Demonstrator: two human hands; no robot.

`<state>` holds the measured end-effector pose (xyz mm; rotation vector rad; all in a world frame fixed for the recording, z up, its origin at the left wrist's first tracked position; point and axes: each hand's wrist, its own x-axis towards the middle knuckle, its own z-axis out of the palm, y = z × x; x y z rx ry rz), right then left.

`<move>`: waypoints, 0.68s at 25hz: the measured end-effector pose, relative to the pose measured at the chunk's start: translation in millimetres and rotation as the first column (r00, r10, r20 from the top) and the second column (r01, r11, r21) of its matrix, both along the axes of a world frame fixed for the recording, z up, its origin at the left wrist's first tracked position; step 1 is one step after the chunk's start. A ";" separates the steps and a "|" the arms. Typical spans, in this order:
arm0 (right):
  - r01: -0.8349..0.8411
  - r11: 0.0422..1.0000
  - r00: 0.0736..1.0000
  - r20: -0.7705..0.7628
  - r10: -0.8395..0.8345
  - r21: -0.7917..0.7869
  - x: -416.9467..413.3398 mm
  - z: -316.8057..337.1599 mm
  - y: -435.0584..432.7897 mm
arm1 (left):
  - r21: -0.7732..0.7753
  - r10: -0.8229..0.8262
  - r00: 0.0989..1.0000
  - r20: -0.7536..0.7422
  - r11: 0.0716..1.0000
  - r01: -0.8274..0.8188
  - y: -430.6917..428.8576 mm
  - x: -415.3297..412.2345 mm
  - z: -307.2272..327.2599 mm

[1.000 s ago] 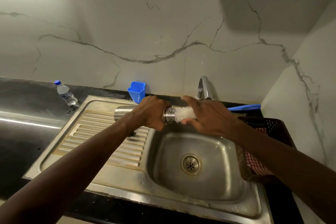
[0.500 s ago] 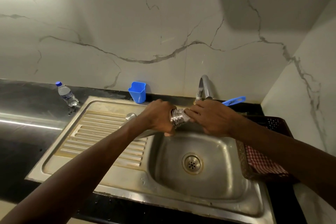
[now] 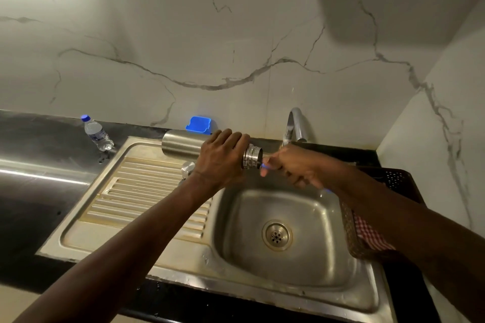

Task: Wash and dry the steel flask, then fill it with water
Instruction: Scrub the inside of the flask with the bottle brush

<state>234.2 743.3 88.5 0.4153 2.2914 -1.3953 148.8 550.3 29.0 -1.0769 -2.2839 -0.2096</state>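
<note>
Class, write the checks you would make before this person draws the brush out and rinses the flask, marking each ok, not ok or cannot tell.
1. Left hand grips the flask round its neck: ok.
2. Flask held over the sink: ok.
3. Right hand holds the brush at the flask's mouth: ok.
4. Tap running: cannot tell.
5. Inside of flask clean: cannot tell.
6. Checked cloth near the right arm for drying: ok.

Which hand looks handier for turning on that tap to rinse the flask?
Probably the right hand: it is nearest the tap, though it grips the brush. The left hand is farther off, holding the flask.
</note>
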 end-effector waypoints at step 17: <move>0.295 0.586 0.938 0.346 -0.028 -0.754 3.7 5.1 -1.9 | 0.067 -0.117 0.962 -0.246 0.988 0.137 -3.0 -22.0 23.7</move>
